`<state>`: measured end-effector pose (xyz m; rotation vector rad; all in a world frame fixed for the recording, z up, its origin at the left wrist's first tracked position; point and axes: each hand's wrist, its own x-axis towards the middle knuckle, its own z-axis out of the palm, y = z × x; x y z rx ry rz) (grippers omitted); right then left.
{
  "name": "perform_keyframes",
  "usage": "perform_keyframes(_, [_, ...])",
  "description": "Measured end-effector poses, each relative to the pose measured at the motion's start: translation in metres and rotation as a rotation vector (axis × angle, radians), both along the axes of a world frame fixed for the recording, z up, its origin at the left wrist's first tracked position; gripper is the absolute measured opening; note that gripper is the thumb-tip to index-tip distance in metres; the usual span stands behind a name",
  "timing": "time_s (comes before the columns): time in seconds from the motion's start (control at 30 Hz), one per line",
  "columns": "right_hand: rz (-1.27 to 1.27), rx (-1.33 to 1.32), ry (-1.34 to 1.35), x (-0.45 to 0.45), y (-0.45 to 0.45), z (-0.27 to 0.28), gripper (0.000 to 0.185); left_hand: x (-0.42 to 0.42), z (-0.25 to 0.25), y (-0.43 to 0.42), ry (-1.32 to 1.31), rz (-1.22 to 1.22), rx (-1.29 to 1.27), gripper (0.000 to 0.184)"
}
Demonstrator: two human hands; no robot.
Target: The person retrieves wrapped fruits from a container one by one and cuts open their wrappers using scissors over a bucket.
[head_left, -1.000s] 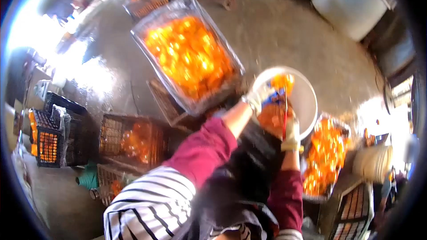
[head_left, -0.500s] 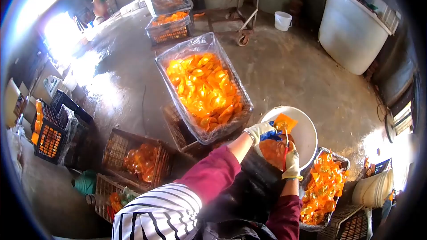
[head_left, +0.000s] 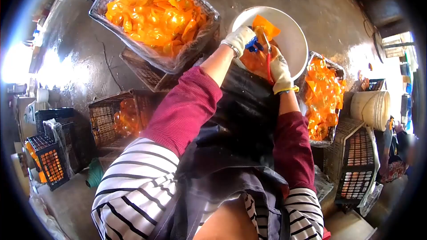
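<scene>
Over a white bucket [head_left: 299,44], my left hand [head_left: 242,40], in a pale glove with blue fingers, grips a flat, glossy orange piece [head_left: 266,27]. I cannot make out whether it is peel or plastic. My right hand [head_left: 281,70], gloved with a yellow cuff, is closed around red-handled scissors [head_left: 268,64]. Their metal blades point up against the orange piece, close to my left fingers. More orange material [head_left: 254,64] lies inside the bucket below my hands, partly hidden by them.
A plastic-lined crate [head_left: 100,11] heaped with orange pieces stands at upper left, on another crate [head_left: 142,69]. A second filled crate [head_left: 331,138] is right of the bucket. Crates [head_left: 100,126] stand at left; a cream bucket [head_left: 371,106] and crate [head_left: 356,160] at right. A person [head_left: 396,155] shows at far right.
My view has tilted down, so the bucket and crates appear higher in it. Both hands keep their grip on the orange piece and the scissors over the bucket.
</scene>
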<state>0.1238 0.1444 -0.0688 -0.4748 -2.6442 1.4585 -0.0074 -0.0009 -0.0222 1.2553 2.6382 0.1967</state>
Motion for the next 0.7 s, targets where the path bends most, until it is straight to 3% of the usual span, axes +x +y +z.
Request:
perform_keyframes(0.07, [-0.063,-0.226,-0.337,0.005,-0.015,0.048,0.038,0.003,0.011,-0.004,0.04,-0.005,0.0,0.019])
perform_keyframes(0.2, [-0.02,-0.064,-0.127,-0.001,-0.014,0.035,0.027,0.006,0.012,-0.004,0.054,0.171,0.068,0.018])
perform_keyframes(0.27, [-0.028,-0.119,0.09,-0.001,-0.011,0.008,0.027,0.006,0.014,-0.004,0.086,0.041,-0.03,0.02])
perform_keyframes(0.3, [-0.021,-0.024,0.101,-0.001,-0.007,0.001,0.027,0.007,0.014,-0.002,0.099,-0.026,-0.079,0.022])
perform_keyframes(0.33, [-0.015,0.071,0.112,-0.002,-0.005,-0.004,0.027,0.015,0.023,-0.002,-0.157,0.248,0.133,0.027])
perform_keyframes(0.37, [-0.008,0.165,0.122,-0.001,-0.003,-0.01,0.027,0.021,0.033,-0.004,-0.172,0.316,0.162,0.029])
perform_keyframes(0.43, [-0.062,-0.198,-0.085,0.005,-0.018,0.035,0.026,0.03,0.063,-0.011,-0.196,0.458,0.224,0.032])
perform_keyframes(0.47, [-0.087,-0.379,-0.186,0.007,-0.024,0.054,0.026,0.023,0.053,-0.007,-0.216,0.553,0.337,0.03])
perform_keyframes(0.57, [-0.11,-0.578,-0.211,0.008,-0.023,0.06,0.025,0.012,0.03,-0.001,-0.385,0.684,0.758,0.028])
perform_keyframes(0.6, [-0.146,-0.656,-0.187,0.008,-0.024,0.062,0.025,0.003,0.031,0.0,-0.654,0.798,0.976,0.027])
perform_keyframes(0.63, [-0.184,-0.736,-0.162,0.006,-0.027,0.064,0.024,0.011,0.025,0.0,-1.341,0.656,1.433,0.028])
perform_keyframes(0.7, [-0.208,-0.789,-0.14,0.006,-0.03,0.069,0.024,0.026,0.026,0.011,-1.637,0.535,1.53,0.032])
